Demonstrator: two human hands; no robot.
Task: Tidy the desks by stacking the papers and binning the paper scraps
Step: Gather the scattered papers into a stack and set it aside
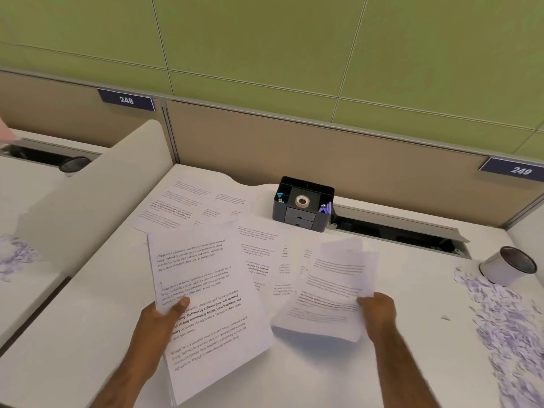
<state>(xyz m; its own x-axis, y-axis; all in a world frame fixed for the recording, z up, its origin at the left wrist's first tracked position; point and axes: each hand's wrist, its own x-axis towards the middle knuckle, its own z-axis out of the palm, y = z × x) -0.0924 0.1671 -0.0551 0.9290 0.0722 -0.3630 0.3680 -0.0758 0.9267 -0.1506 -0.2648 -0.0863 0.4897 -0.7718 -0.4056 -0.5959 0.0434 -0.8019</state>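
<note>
My left hand [160, 318] grips a stack of printed papers [206, 295] at its left edge, thumb on top, held above the white desk [397, 363]. My right hand [378, 315] holds a second, blurred sheaf of papers [329, 290] by its right edge, tilted above the desk. More loose printed sheets [188, 206] lie flat on the desk behind, and others [263, 254] lie between the two held stacks. A heap of purple-and-white paper scraps [506, 325] covers the desk's right side. A small white bin [506, 265] lies on its side beside the scraps.
A black desk organiser [303, 203] with a tape roll stands at the back by an open cable slot [397, 231]. A white divider [97, 184] separates the left desk, where more scraps [16, 257] and a dark cup [73, 164] sit. Partition labels read 248 and 249.
</note>
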